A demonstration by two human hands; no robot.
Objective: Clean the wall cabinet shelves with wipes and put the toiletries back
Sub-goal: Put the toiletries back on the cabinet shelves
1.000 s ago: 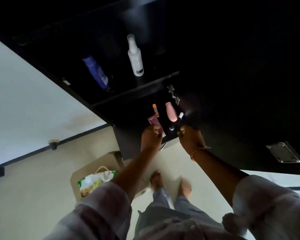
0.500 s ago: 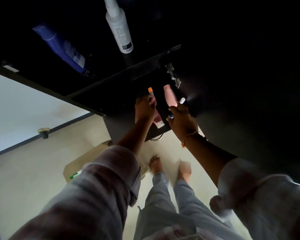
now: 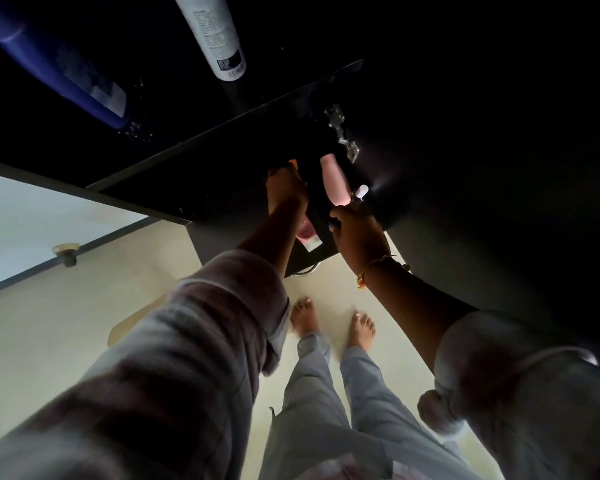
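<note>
The dark wall cabinet has an upper shelf with a blue tube and a white spray bottle on it. On the lower shelf stand a pink bottle, an orange-capped stick and a small white-capped item. My left hand is inside the lower shelf, fingers curled right below the orange cap. A pink tube stands by that wrist at the shelf front. Whether the hand grips either one is hidden. My right hand pinches a small dark bottle beside the pink bottle.
The open cabinet door fills the right side, with its metal hinge above the pink bottle. Below are my bare feet on the pale floor, a cardboard box half hidden by my left sleeve, and a round knob on the left.
Both hands have reached deeper into the lower shelf. My left hand went from holding the pink tube at the front edge up to the orange-capped stick. My view moved closer.
</note>
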